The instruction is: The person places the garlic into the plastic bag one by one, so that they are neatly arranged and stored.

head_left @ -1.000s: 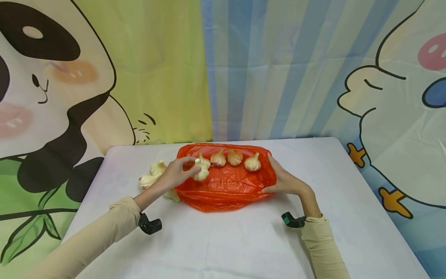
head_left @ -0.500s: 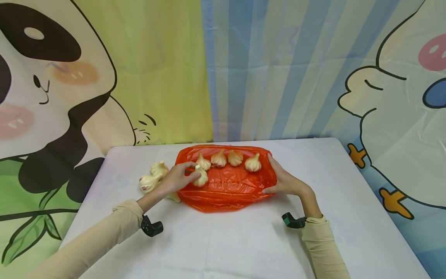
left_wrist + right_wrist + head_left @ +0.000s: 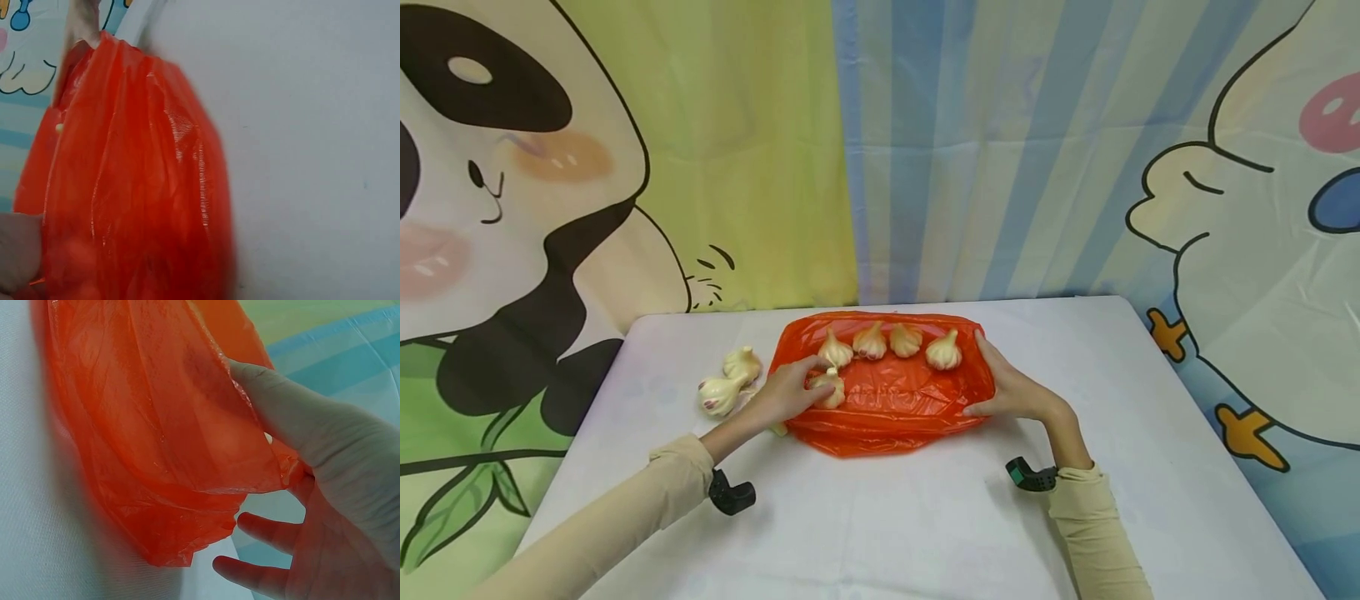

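Note:
A red plastic bag (image 3: 887,400) lies with its mouth spread wide on the white table. My left hand (image 3: 790,390) reaches in at the bag's left side and pinches a garlic bulb (image 3: 832,389) low between thumb and fingers. Behind it, several garlic bulbs stand in a row inside, one of them a bulb (image 3: 943,350) at the right end. My right hand (image 3: 1018,387) holds the bag's right edge. The right wrist view shows that thumb (image 3: 275,403) at the rim, with two fingers spread apart below. In the left wrist view the bag hides the bulbs.
More garlic bulbs (image 3: 721,395) lie on the table left of the bag, partly behind my left forearm. White table surface (image 3: 895,525) stretches in front of the bag. A printed cloth curtain (image 3: 925,150) hangs behind the table.
My left hand has lowered the garlic bulb and brought it toward me, down into the left part of the bag. The right hand stays at the bag's right edge.

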Demonstrator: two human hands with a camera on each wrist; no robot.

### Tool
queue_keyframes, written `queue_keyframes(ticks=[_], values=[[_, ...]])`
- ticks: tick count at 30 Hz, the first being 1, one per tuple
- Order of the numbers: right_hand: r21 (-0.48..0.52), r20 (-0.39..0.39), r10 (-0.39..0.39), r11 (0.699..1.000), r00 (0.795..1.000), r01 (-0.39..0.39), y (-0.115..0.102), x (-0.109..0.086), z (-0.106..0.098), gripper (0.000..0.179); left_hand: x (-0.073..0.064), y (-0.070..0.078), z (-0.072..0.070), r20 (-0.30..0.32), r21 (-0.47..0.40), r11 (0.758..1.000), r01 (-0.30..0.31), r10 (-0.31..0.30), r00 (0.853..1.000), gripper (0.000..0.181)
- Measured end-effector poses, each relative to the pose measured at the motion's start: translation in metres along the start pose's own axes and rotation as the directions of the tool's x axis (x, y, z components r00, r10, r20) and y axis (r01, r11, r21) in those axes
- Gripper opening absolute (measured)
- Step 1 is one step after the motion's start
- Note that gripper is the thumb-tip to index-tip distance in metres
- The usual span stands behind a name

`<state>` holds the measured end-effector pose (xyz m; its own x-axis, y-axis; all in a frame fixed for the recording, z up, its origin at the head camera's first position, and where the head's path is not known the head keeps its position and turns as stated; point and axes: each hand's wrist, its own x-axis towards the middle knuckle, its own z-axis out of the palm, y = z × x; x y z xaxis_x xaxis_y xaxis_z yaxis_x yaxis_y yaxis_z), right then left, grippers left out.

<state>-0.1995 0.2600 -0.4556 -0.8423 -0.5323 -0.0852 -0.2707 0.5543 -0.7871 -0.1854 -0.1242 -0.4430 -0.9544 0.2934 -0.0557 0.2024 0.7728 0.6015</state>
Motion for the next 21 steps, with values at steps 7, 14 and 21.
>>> queue_keyframes(ticks=[7, 14, 21], values=[[0.008, 0.001, -0.001, 1.000, 1.000, 0.001, -0.001, 0.000, -0.001, 0.122, -0.023, -0.005, -0.030, -0.119, -0.078, 0.994, -0.079, 0.070, 0.990, 0.039], [-0.005, -0.001, 0.013, 1.000, 1.000, -0.013, -0.001, 0.001, -0.001, 0.122, -0.049, -0.049, -0.060, -0.334, 0.018, 0.999, -0.035, 0.039, 0.942, 0.031], [-0.001, 0.002, 0.011, 1.000, 1.000, -0.011, 0.001, 0.001, 0.001, 0.122, -0.061, -0.086, -0.054, -0.374, 0.178, 0.984, 0.029, 0.040, 0.926, 0.030]])
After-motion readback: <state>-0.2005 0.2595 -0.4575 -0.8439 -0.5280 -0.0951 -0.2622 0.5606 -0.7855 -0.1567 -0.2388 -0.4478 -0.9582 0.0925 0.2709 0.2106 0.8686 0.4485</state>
